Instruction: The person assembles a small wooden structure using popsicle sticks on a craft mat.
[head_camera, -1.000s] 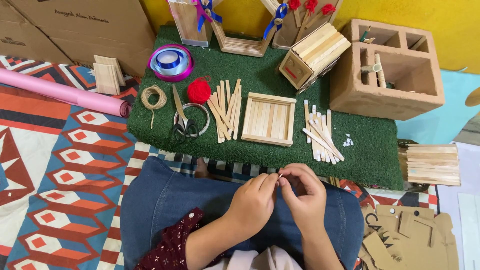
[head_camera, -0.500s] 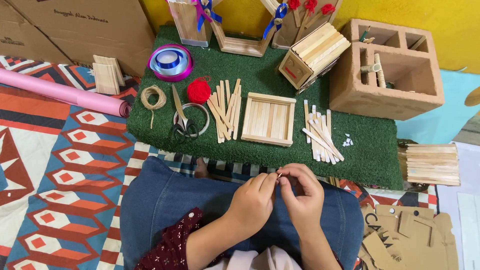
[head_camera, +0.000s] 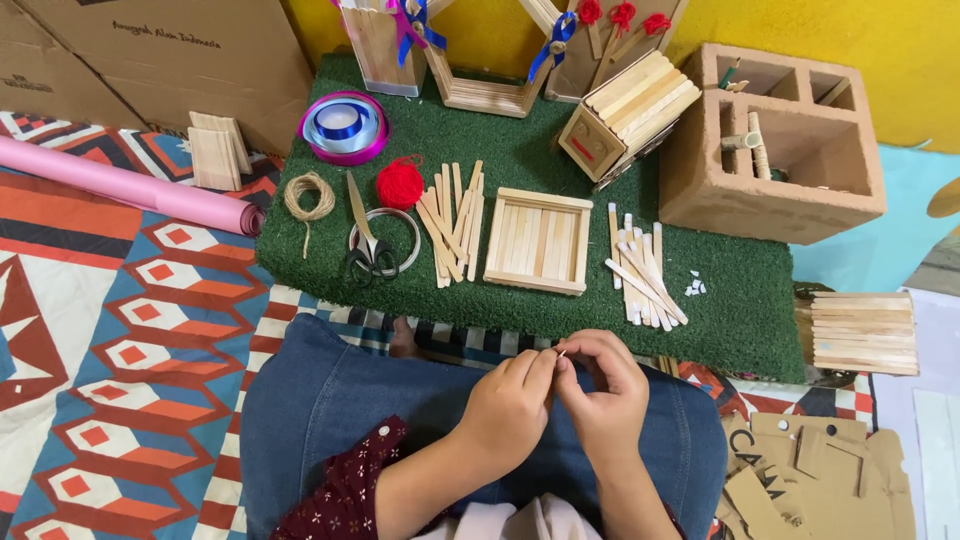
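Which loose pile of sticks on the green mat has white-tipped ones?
The right-hand pile, beside the square stick tray; the left pile is plain wood.

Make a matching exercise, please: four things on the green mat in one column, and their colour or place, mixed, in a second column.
Things:
1. yarn ball
2. scissors
3. twine coil
4. square stick tray

Descriptions:
A. at the left edge of the green mat
B. red
C. between two heaps of sticks
D. lying across a wire ring

Pairs: 1-B, 2-D, 3-A, 4-C
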